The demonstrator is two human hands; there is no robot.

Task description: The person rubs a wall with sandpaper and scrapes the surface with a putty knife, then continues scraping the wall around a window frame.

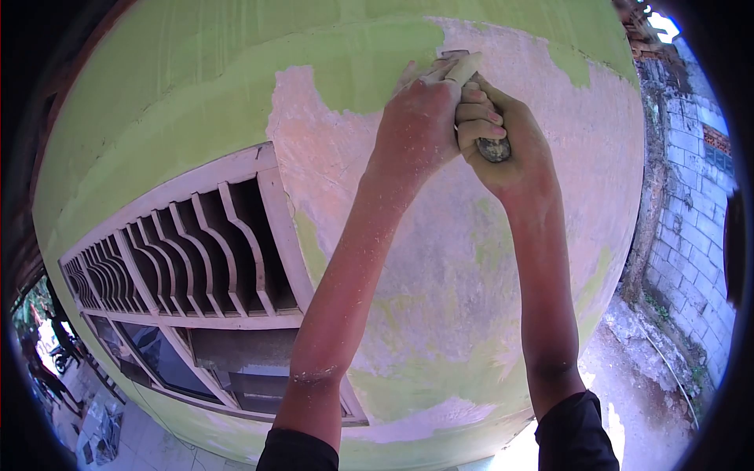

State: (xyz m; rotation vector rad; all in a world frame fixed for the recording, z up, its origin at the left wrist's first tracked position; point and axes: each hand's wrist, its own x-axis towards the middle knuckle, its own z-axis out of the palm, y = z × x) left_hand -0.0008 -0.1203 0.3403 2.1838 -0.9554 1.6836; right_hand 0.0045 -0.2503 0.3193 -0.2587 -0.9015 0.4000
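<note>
The scraper (pixel 494 149) is high on the wall (pixel 585 157), near the upper middle of the view, at the border where the green paint (pixel 236 63) meets the pale patch (pixel 471 228). The right hand (pixel 503 129) is closed firmly around its handle; the fingers are bent over it, and the dark, rounded end comes out below them. The left hand (pixel 420 110) is just beside the right one, with its back to the camera and its fingers directed upward, near the front part of the tool. Whether these fingers grip it or only press on it, I cannot tell, because the hand itself covers the contact. Both arms are stretched upward, and light dust lies on the skin; the sleeves (pixel 298 450) are dark.

The pale patch is wide, with a ragged edge, and some green remains lower on it. To the left of the arms there is a window (pixel 284 216) with a whitish frame, wavy slats in the upper part and panes below. At the far right stands a block wall (pixel 683 228), and between the two walls lies rough ground (pixel 628 392).
</note>
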